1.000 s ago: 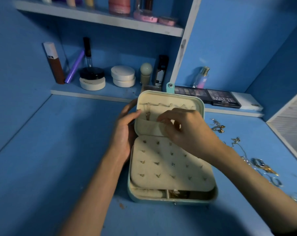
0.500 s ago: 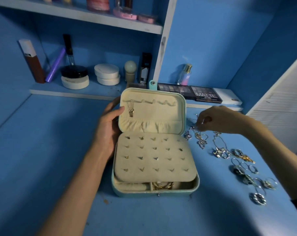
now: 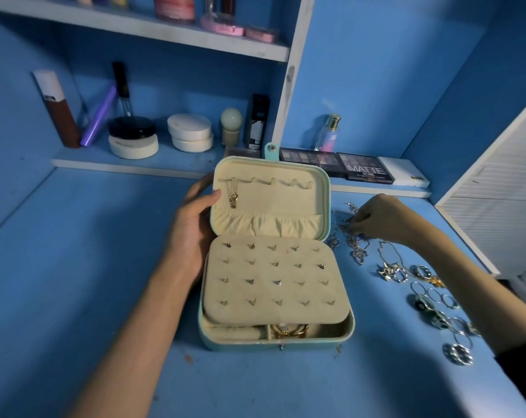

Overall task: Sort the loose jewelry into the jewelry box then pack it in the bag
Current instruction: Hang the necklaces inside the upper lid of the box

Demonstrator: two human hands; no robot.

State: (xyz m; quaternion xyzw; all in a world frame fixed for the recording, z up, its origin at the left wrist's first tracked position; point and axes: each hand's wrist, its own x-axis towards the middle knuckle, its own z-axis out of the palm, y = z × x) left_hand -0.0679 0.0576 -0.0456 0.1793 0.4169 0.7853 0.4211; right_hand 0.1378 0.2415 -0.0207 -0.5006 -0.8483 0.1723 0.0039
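Here the left hand (image 3: 192, 233) clasps the teal jewelry box lid (image 3: 270, 200), propping it open. Right of the box, the right hand (image 3: 382, 218) covers silver chains (image 3: 356, 251); grasp unclear.

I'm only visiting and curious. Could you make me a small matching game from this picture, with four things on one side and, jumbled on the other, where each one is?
Things:
1. gold chain
2. gold bangle
3. loose rings
4. left hand

Places:
A. on the table, right of the jewelry box
B. hanging from a hook in the open lid
C. holding the lid's left edge
D. in the box's front compartment

Pairs: 1-B, 2-D, 3-A, 4-C.
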